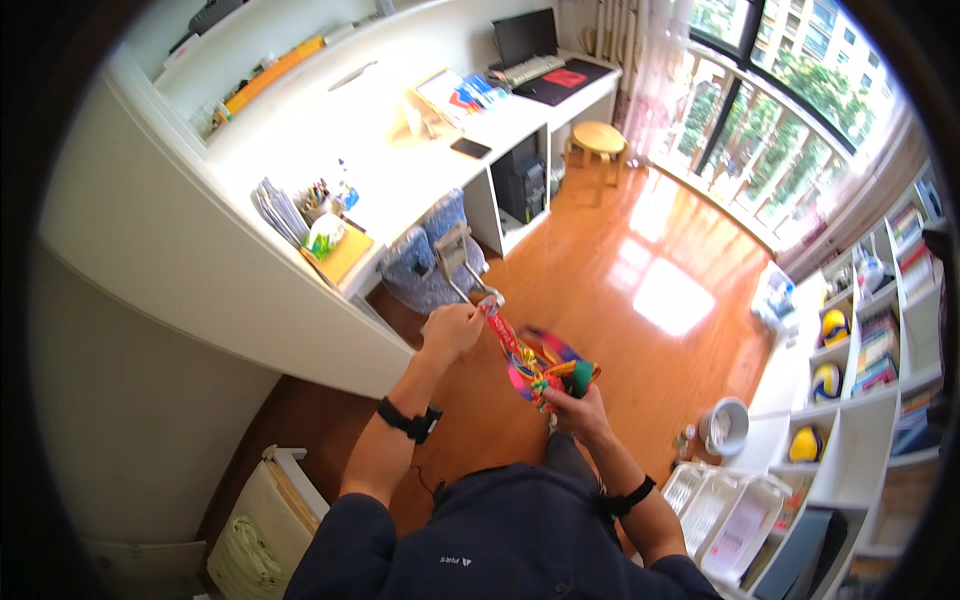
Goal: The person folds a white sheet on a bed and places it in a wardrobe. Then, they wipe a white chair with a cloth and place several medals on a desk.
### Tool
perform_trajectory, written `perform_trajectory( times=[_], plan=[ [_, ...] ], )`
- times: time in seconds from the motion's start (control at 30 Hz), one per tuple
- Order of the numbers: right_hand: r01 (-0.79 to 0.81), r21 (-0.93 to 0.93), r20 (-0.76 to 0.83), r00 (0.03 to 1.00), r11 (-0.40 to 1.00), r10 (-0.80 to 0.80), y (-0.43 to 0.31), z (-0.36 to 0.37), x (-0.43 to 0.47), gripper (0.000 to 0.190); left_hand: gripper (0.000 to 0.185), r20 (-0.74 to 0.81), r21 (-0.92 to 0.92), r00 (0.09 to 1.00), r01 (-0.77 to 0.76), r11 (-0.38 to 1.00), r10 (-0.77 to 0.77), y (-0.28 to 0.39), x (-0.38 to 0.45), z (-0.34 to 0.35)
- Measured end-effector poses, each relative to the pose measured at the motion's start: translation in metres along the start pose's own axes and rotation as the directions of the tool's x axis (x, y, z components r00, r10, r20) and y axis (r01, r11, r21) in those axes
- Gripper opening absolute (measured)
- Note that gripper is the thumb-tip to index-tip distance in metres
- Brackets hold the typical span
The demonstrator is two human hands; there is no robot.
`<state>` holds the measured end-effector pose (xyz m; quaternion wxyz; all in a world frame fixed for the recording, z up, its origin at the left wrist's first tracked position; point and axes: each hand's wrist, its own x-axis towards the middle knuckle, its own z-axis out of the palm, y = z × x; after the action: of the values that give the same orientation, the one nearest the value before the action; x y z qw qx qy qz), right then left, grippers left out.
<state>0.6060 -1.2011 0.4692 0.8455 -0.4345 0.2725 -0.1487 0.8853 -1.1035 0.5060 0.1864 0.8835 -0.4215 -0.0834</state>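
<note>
A bundle of multicoloured ribbons or lanyards (536, 367) spans the space between my two hands, above the wooden floor. My left hand (454, 330) is closed around the upper end of its red strap (501, 328), which bears writing. The lower part, with tangled yellow, green, red and purple strands, is gripped by my right hand (581, 409) between thumb and fingers. Just beyond my left hand stands a chair with a blue patterned cover (435, 262) and a metal frame. Dark bands circle both my forearms.
A white desk (420, 169) runs along the left, bearing a phone, papers and a pen holder. A wooden stool (598, 141) stands near the window. White shelves (847, 427) line the right side, with a grey bin (724, 426) and white plastic baskets (720, 517) nearby.
</note>
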Motion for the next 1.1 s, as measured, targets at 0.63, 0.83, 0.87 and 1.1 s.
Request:
perform_trajectory(
  times=[0.63, 0.83, 0.87, 1.1],
  plan=[
    [-0.005, -0.125, -0.017, 1.0, 0.992, 0.003, -0.195, 0.029, 0.378, 0.01, 0.041, 0.117, -0.759, 0.99, 0.037, -0.65, -0.081, -0.014, 0.307, -0.143],
    [-0.04, 0.073, -0.02, 0.999, 0.997, 0.042, -0.318, 0.081, 0.501, 0.015, 0.035, -0.001, -0.946, 0.999, 0.017, -0.323, 0.053, -0.065, 0.43, -0.192],
    [-0.02, 0.152, 0.015, 1.0, 0.988, 0.018, -0.339, 0.087, 0.516, 0.017, 0.032, 0.0, -0.969, 0.999, 0.013, -0.246, 0.049, -0.07, 0.449, -0.192],
    [-0.046, 0.171, 0.338, 0.941, 0.984, -0.014, -0.463, 0.137, 0.635, 0.015, 0.046, -0.028, -0.984, 0.99, -0.052, 0.173, 0.137, -0.064, 0.557, -0.15]
  ],
)
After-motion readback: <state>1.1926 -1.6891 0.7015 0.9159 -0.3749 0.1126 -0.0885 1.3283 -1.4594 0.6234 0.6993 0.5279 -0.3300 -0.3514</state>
